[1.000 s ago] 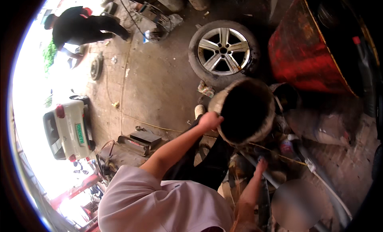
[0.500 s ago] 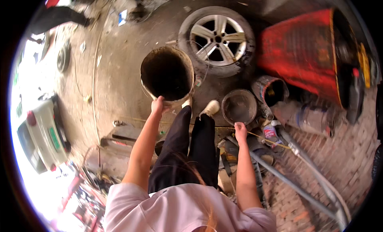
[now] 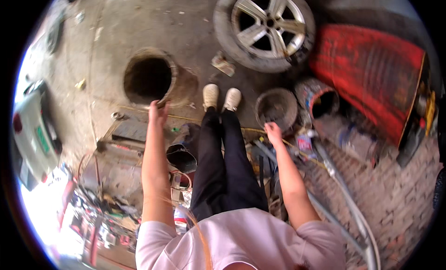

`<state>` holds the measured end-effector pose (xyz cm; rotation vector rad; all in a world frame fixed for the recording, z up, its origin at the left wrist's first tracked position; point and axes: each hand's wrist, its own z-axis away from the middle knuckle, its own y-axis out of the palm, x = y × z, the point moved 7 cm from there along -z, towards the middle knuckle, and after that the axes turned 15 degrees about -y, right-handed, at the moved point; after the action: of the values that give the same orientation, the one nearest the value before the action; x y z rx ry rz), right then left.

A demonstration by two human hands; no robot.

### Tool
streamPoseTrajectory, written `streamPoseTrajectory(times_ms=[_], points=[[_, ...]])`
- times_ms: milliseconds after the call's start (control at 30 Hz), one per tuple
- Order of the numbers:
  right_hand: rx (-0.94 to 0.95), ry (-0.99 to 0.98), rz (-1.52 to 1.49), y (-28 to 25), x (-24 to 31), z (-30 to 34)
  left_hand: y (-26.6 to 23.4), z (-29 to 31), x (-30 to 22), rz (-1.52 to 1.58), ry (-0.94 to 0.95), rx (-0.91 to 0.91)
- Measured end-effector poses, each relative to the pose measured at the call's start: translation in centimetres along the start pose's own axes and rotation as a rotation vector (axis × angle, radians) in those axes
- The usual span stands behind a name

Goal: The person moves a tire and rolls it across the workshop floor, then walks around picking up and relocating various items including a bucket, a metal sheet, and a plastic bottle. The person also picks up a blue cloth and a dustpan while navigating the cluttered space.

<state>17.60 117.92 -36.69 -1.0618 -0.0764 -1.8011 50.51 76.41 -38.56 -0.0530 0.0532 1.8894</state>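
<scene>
At the left, my left hand (image 3: 159,113) is closed on the near rim of a large, dirty bucket (image 3: 186,86). The bucket tilts, its dark mouth towards the left, and its inside is too dark to make out. My right hand (image 3: 272,129) has its fingers closed at the near rim of a smaller round bucket (image 3: 293,107). Greyish material shows inside that one. The exact finger grip there is small and partly hidden. Both arms reach forward, on either side of my legs.
A tyre on an alloy wheel (image 3: 223,37) lies ahead. To the right are a red drum (image 3: 367,70) on its side, an open cylindrical can (image 3: 310,88) and metal pipes (image 3: 344,191). A dark bucket (image 3: 186,137) and cluttered parts are left of my legs; a car (image 3: 37,130) stands farther left.
The large bucket has moved left with my left hand and tipped so its mouth faces left. My feet now stand side by side. My right hand stays at the smaller bucket's rim.
</scene>
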Motion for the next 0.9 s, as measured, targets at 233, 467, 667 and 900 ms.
streamPoseTrajectory(times_ms=[233,467,667,900], points=[[-0.118,0.391,-0.063,4.9,-15.3,-3.2,-0.7,-7.4,2.2,0.152,-0.059,0.103],[-0.723,1.095,-0.766,13.4,-30.4,-0.6,-0.3,-9.8,5.3,0.036,-0.077,0.123],[-1.230,0.911,-1.206,13.8,-32.2,-1.6,-0.8,-9.3,5.1,-0.047,-0.079,0.049],[-1.076,1.000,-1.243,9.8,-28.2,-4.3,0.3,-9.3,3.2,-0.062,-0.130,-0.037]])
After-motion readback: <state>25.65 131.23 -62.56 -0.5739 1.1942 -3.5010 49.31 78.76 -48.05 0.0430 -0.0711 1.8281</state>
